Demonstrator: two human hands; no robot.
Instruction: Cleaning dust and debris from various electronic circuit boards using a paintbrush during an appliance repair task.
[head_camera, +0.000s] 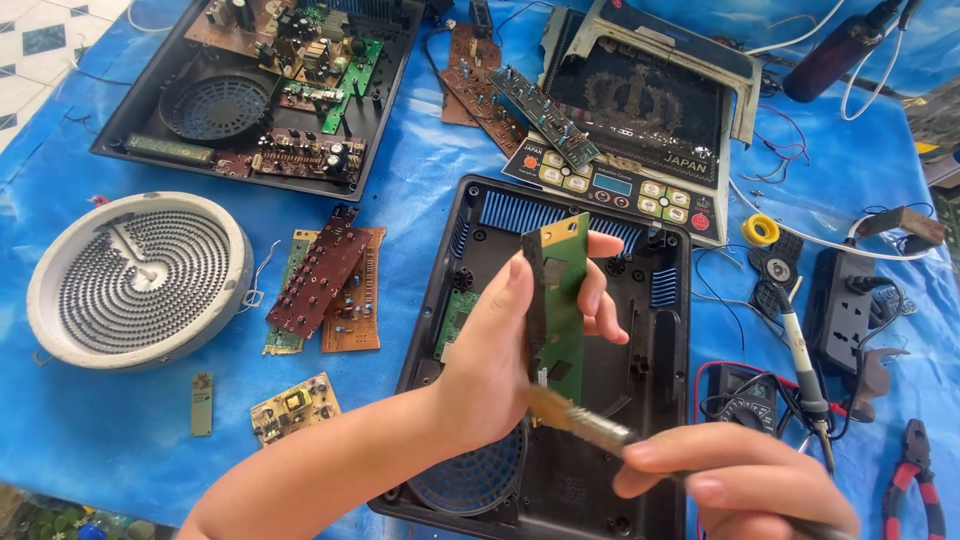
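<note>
Fingers of the left hand (520, 340) pinch a green circuit board (560, 300); right hand (735, 485), partly cut off, grips a brush (585, 420).

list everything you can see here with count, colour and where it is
narrow circuit board: 1, green, upright in the left hand
brush: 1, pale bristles, in the right hand, touching the board's lower end
open casing: 1, black, centre, under the hands
second casing: 1, black, filled with boards, top left
round heating coil: 1, white, left
loose boards: a stack, brown and green, right of the coil
small board: 1, yellowish, bottom left
cooker top panel: 1, black, top centre
solder roll: 1, yellow, right
soldering iron: 1, right
power strip: 1, black, right
pliers: 1, red and black, bottom right
sheet: 1, blue, under everything
left hand: 1, fingers shut on the board
right hand: 1, fingers shut on the brush
</note>
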